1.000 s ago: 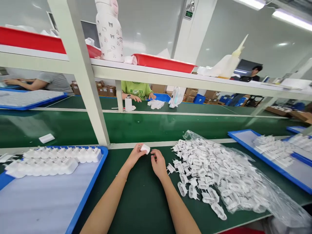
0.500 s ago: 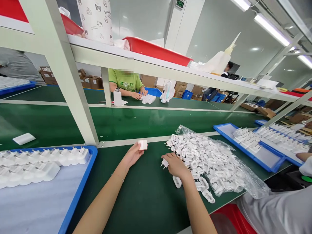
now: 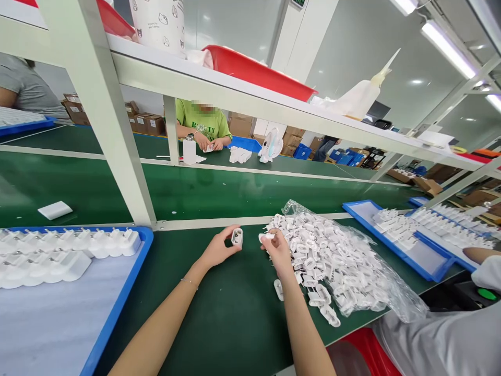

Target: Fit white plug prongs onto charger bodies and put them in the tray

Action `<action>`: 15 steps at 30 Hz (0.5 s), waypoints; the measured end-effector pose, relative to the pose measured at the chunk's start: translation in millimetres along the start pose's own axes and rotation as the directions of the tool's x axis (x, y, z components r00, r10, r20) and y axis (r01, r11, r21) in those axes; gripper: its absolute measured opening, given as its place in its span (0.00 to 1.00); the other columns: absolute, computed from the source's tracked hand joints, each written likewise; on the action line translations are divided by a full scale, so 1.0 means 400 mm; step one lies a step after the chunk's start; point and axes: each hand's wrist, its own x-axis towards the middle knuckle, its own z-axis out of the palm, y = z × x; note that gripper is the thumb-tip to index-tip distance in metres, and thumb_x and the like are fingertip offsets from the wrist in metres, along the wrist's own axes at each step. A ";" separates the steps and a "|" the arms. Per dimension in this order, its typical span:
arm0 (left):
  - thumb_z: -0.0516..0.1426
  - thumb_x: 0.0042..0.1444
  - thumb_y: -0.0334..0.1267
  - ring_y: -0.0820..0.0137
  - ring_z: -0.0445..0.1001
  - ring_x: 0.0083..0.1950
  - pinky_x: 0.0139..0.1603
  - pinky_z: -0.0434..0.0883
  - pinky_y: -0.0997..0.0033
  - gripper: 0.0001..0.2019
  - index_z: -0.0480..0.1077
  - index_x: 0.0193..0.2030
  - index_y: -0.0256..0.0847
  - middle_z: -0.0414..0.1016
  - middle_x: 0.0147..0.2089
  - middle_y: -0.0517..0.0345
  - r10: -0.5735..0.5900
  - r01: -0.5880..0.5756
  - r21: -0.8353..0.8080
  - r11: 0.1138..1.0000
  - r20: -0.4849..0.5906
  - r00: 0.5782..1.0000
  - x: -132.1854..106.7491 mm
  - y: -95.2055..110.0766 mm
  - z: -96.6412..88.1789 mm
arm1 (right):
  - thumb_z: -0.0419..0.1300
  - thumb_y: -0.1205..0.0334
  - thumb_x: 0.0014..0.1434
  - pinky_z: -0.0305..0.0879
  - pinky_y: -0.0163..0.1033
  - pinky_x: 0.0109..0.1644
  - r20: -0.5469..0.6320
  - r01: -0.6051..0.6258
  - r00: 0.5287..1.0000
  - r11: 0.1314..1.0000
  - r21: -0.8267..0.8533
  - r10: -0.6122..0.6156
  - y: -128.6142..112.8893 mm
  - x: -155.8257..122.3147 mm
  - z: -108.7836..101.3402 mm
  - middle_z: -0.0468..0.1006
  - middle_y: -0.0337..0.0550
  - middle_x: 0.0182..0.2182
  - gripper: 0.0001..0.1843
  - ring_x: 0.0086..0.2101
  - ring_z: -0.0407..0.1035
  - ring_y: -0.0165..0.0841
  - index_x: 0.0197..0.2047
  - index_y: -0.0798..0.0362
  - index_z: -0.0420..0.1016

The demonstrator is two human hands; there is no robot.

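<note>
My left hand pinches a small white charger housing with its open end turned toward me, just above the green table. Close to its right, my right hand holds a white plug piece in its fingertips. Both hands hover in front of the frame rail, a few centimetres apart. A heap of white plug pieces lies on a clear plastic bag directly right of my right hand. One loose plug piece rests beside my right forearm.
A blue tray at the left holds rows of assembled white chargers. More blue trays with parts sit at the right, by a co-worker's sleeve. A white upright post stands ahead. A person in green works across the belt.
My right hand lifted from the heap with a plug piece and came up beside the housing. My left hand turned the housing so its open end faces me.
</note>
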 end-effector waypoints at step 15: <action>0.61 0.45 0.41 0.64 0.70 0.46 0.46 0.68 0.64 0.21 0.63 0.46 0.43 0.70 0.46 0.55 0.077 0.006 0.333 0.943 -0.235 0.969 -0.004 -0.008 0.005 | 0.64 0.47 0.48 0.62 0.30 0.28 -0.145 -0.139 0.953 0.806 0.576 0.268 0.119 0.051 0.140 0.72 0.33 0.24 0.18 0.21 0.64 0.23 0.33 0.51 0.65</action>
